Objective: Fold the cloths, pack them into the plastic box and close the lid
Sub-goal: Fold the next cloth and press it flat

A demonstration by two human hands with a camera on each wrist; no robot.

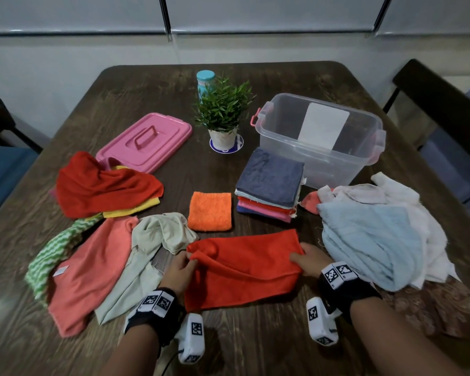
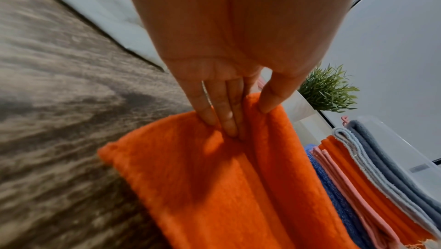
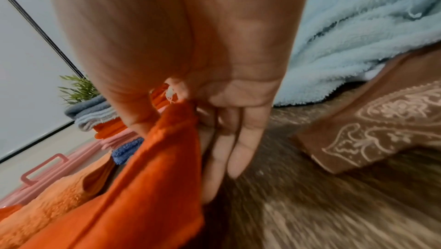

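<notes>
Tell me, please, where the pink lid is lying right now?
In the head view, the pink lid lies flat on the table's far left, left of the potted plant, behind the red cloth pile.

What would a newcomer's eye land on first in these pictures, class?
First, the bright red-orange cloth at the table's near edge, stretched between the left hand and right hand, each pinching an end. Next, the pink lid lying off at the far left, and the clear plastic box standing open at the far right, with a stack of folded cloths just in front.

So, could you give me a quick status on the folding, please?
Left hand and right hand pinch the red cloth ends. Plastic box open, empty of cloths. Nothing obstructing.
</notes>
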